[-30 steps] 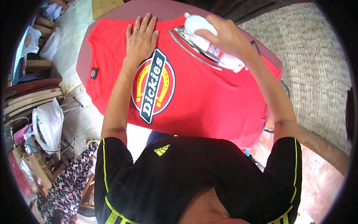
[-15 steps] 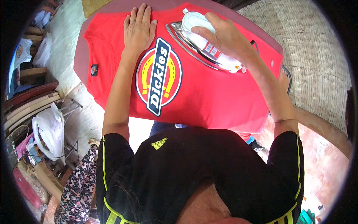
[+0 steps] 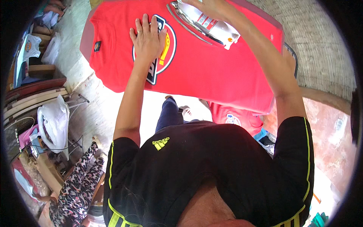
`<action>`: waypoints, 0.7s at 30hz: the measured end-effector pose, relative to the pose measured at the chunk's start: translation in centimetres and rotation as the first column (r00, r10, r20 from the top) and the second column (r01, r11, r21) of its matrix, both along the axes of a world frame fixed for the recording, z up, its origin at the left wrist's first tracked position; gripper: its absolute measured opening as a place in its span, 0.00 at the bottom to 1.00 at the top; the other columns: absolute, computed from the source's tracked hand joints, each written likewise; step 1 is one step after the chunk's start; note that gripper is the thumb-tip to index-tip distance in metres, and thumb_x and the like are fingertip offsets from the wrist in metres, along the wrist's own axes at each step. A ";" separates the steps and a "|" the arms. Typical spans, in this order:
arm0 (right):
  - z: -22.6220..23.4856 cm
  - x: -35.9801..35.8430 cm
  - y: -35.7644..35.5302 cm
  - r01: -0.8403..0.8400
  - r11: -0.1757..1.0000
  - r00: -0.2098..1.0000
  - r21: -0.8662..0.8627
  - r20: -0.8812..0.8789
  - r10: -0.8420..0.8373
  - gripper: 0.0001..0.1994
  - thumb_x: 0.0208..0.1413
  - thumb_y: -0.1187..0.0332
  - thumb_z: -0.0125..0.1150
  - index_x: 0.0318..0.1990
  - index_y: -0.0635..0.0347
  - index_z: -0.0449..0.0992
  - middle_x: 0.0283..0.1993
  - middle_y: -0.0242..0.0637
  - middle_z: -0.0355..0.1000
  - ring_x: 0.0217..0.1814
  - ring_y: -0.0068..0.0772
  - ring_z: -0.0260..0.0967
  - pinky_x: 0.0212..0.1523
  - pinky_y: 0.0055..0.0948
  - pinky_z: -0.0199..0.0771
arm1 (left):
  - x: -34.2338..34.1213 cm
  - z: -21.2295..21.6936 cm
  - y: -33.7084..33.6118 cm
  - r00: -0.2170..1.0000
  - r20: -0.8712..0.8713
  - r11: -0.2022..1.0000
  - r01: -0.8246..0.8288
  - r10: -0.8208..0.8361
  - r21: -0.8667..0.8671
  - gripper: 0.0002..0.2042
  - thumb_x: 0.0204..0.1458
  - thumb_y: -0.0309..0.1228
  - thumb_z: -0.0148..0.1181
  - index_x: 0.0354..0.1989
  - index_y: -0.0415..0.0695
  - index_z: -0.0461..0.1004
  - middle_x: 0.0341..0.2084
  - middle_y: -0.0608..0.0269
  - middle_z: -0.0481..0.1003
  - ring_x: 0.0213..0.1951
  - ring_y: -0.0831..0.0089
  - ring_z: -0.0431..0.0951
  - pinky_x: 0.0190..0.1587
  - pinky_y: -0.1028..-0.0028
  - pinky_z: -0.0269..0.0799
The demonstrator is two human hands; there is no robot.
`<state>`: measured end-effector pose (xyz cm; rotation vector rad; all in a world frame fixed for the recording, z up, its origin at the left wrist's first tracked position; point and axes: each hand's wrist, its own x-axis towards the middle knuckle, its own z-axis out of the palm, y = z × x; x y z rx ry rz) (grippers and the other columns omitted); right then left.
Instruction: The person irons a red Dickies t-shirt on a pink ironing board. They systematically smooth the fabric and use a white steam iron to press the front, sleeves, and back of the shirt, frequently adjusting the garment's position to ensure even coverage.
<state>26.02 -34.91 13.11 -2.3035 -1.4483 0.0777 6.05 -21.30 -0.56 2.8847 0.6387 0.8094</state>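
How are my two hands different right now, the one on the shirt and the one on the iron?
The left hand lies flat and open, palm down, fingers spread on the round print of the red shirt. The right hand is curled around the top of the white iron and partly cut off at the picture's upper edge, while the left shows whole. Both are bare and reach out over the same shirt.

Bright daylight, sharp centre, fisheye-bent edges.

Hands (image 3: 148,38), iron (image 3: 206,22), red shirt (image 3: 211,64)
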 end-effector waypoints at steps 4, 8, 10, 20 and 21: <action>3.3 -4.7 -2.4 0.153 0.981 0.940 -0.120 -0.289 -0.182 0.25 0.63 0.49 0.54 0.44 0.69 0.70 0.33 0.55 0.75 0.27 0.49 0.77 0.24 0.43 0.77 | -0.3 -1.1 0.8 1.000 0.021 1.000 -0.005 0.005 0.017 0.31 0.62 0.53 0.40 0.68 0.48 0.59 0.70 0.45 0.54 0.69 0.39 0.52 0.65 0.36 0.46; 1.9 -4.4 -4.6 0.149 0.986 0.948 -0.072 -0.273 -0.163 0.25 0.63 0.48 0.53 0.45 0.68 0.70 0.34 0.54 0.76 0.27 0.48 0.78 0.24 0.42 0.78 | 0.5 -1.5 0.8 1.000 0.023 1.000 -0.003 0.002 0.011 0.32 0.62 0.55 0.38 0.69 0.49 0.58 0.70 0.47 0.54 0.70 0.42 0.51 0.66 0.37 0.44; 2.3 -5.8 -5.4 0.185 0.979 0.937 -0.082 -0.287 -0.201 0.26 0.63 0.47 0.53 0.46 0.68 0.71 0.35 0.55 0.76 0.29 0.49 0.78 0.26 0.44 0.78 | 0.2 -1.6 1.0 1.000 0.007 1.000 -0.017 0.017 0.015 0.32 0.62 0.56 0.38 0.69 0.49 0.58 0.70 0.48 0.54 0.71 0.42 0.51 0.66 0.37 0.44; -1.9 -7.7 -5.5 0.375 0.927 0.886 0.020 -0.301 -0.352 0.26 0.64 0.49 0.51 0.47 0.72 0.69 0.37 0.59 0.75 0.38 0.52 0.77 0.39 0.45 0.75 | 0.4 -0.9 0.4 1.000 0.004 1.000 -0.004 0.004 -0.015 0.32 0.61 0.54 0.39 0.68 0.47 0.59 0.69 0.44 0.54 0.70 0.39 0.51 0.67 0.38 0.43; -1.5 -8.2 -5.2 0.394 0.919 0.857 -0.004 -0.362 -0.368 0.26 0.64 0.50 0.52 0.48 0.71 0.69 0.35 0.55 0.76 0.34 0.46 0.78 0.35 0.40 0.76 | 0.4 -0.8 0.5 1.000 0.004 1.000 -0.005 0.005 -0.013 0.32 0.61 0.53 0.39 0.68 0.46 0.59 0.69 0.44 0.54 0.70 0.39 0.51 0.66 0.38 0.43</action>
